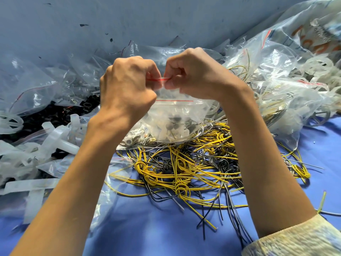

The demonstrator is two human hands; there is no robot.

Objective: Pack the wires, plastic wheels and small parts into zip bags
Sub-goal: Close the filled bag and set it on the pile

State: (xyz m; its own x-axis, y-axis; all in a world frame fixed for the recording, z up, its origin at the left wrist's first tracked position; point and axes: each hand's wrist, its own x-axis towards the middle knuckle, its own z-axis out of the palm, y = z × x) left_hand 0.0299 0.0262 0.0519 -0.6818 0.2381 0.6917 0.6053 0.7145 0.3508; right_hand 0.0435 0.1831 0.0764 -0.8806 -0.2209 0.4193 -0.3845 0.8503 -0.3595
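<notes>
A clear zip bag (175, 119) with a red seal line hangs above the table, filled with pale plastic pieces and dark small parts. My left hand (127, 87) and my right hand (193, 72) both pinch its top edge, fingertips close together on the red strip. Under the bag lies a tangled heap of yellow, black and grey wires (190, 167). A few small metal parts (136, 140) sit at the heap's far left edge. Translucent plastic wheels (321, 65) lie at the right, partly under plastic film.
Packed and empty clear bags (273, 71) pile up at the right and back. White plastic strips and brackets (55, 137) and black small parts (55, 115) crowd the left. The blue table cloth (166, 228) shows near me. A blue-grey wall (129, 19) stands behind.
</notes>
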